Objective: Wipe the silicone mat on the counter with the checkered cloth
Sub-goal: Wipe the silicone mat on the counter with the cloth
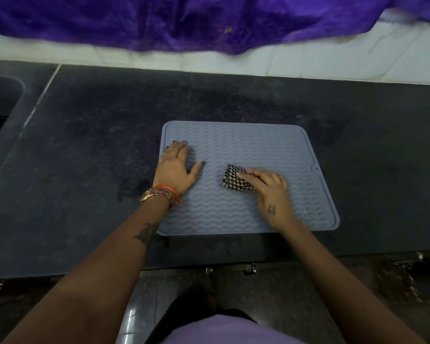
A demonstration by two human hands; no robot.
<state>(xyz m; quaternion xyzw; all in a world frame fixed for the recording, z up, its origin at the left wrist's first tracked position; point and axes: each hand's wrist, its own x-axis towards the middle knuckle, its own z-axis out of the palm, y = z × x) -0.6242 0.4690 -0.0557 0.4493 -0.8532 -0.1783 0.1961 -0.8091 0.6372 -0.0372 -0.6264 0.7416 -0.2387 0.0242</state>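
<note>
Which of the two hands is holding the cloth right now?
The right hand, pressing the bunched black-and-white checkered cloth onto the grey-blue ribbed silicone mat. The left hand, the one with the wristwatch, lies flat and empty on the mat's left edge.

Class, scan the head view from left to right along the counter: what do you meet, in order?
Sink → left hand flat on the silicone mat → checkered cloth → right hand pressing the cloth → bare counter.
</note>
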